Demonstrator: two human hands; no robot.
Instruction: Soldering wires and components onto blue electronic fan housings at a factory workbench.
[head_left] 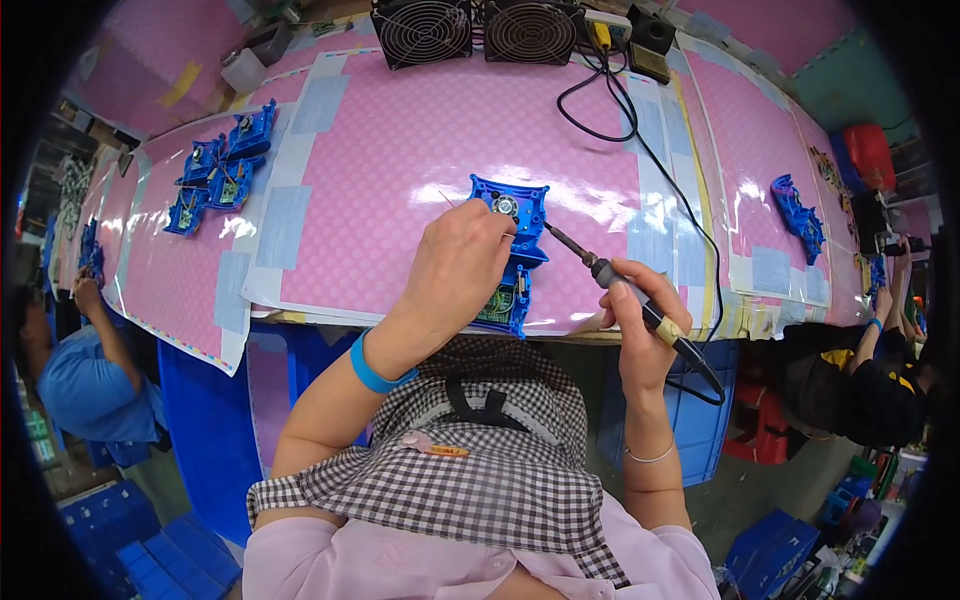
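A blue plastic casing (536, 212) lies on the pink-covered table in front of me. A round speaker (505, 206) sits in its far half, and a green circuit board (497, 308) shows in the near half. My left hand (458, 258) rests over the casing, its fingers pinched together beside the speaker. A thin wire (446, 198) sticks out past its knuckles; the fingertips are partly hidden. With my right hand (643, 322) I grip a soldering iron (605, 272) like a pen. Its tip points at the casing's right edge, close to it; contact is unclear.
Two black fans (422, 36) (530, 32) stand at the far edge. The iron's black cord (657, 152) runs down the right side. More open blue casings lie left (232, 183) and right (798, 220). Other people (95, 385) (850, 385) work at both sides.
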